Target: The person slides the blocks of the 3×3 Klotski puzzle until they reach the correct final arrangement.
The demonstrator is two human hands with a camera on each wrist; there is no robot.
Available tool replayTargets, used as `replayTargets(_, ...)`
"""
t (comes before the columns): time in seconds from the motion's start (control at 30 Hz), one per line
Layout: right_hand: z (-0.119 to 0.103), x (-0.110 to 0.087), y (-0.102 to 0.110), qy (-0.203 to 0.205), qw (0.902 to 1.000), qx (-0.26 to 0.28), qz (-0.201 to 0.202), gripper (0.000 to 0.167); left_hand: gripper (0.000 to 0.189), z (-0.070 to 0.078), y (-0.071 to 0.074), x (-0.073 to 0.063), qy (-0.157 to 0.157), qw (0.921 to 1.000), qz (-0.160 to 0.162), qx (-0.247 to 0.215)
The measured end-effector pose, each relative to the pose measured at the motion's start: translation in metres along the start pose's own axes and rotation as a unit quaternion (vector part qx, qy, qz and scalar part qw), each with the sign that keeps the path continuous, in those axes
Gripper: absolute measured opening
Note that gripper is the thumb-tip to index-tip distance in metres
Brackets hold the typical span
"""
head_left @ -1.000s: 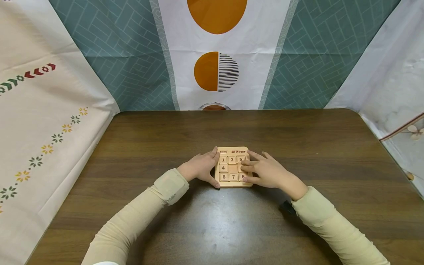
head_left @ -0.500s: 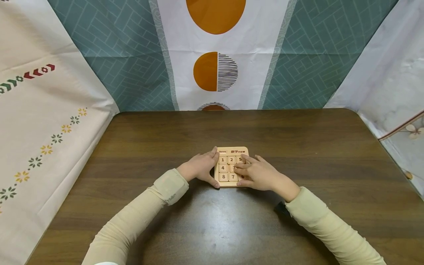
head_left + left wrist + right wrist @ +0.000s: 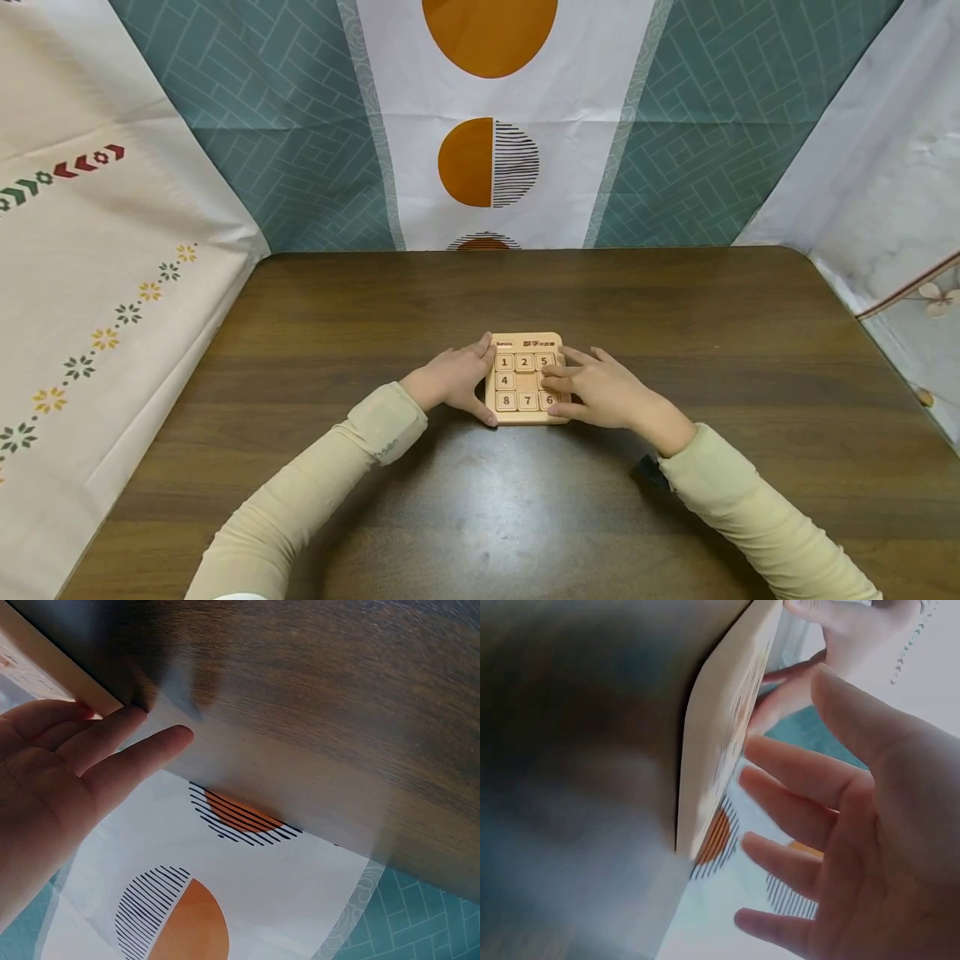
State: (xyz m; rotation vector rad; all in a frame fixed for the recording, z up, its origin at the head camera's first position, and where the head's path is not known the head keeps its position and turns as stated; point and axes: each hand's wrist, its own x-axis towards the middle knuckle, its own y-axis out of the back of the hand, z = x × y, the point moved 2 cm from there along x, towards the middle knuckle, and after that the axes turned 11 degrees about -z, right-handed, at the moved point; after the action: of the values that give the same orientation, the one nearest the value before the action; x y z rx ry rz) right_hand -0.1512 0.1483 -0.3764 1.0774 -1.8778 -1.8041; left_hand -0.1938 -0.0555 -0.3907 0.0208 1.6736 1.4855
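Observation:
A wooden sliding number puzzle (image 3: 525,420) lies flat on the table. My left hand (image 3: 455,375) rests along its left side, thumb at the near corner and fingertips at the far one; in the left wrist view its fingers look straight beside the board's edge (image 3: 60,664). The fingers of my right hand (image 3: 609,390) reach over the right column, nearly straight, covering the middle-right tile. Tiles 1 (image 3: 504,362), 2 (image 3: 524,362) and 5 (image 3: 543,361) form the far row. Tile 4 (image 3: 505,381) sits left of the vacant centre. Tiles 8, 7 and 6 (image 3: 550,400) form the near row.
The brown wooden table (image 3: 337,333) extends around the puzzle. A patterned curtain (image 3: 637,167) hangs behind its far edge, and white cloths (image 3: 112,317) hang at the sides. A small black object (image 3: 651,471) shows under the right cuff.
My right hand moved left, with tile 3 in the centre, then back right; the centre is vacant again and the hand covers the middle-right spot. My left hand has stayed still.

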Motion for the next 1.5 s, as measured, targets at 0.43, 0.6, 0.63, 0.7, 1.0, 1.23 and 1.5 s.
replayTargets(0.43,-0.013,0.019,-0.007,0.024,0.9988,0.014,-0.039,0.058,0.119,0.001,0.0,0.0,-0.002,1.0,-0.002,-0.002)
replayTargets(0.6,-0.004,0.011,-0.006,0.021,0.9989,0.014,-0.04,0.055,0.118,0.0,0.0,-0.001,0.002,1.0,-0.001,0.004)
replayTargets(0.63,-0.003,0.01,-0.006,0.022,0.9989,0.015,-0.04,0.055,0.118,0.0,0.0,-0.001,0.002,1.0,-0.001,0.004)
replayTargets(0.7,-0.002,0.009,-0.006,0.026,0.9989,0.012,-0.036,0.055,0.118,0.0,0.0,-0.001,0.003,1.0,-0.004,0.003)
replayTargets(1.0,-0.008,0.027,-0.002,0.016,0.9997,0.008,-0.019,0.061,0.118,0.0,0.0,0.0,0.0,1.0,0.0,0.004)
replayTargets(1.23,-0.011,0.04,-0.003,-0.004,0.9988,0.019,-0.046,0.06,0.119,0.0,0.0,0.0,-0.003,1.0,-0.003,0.003)
replayTargets(1.5,-0.02,0.032,-0.004,0.014,0.999,0.023,-0.036,0.059,0.118,0.0,0.0,0.0,0.0,1.0,-0.001,-0.001)
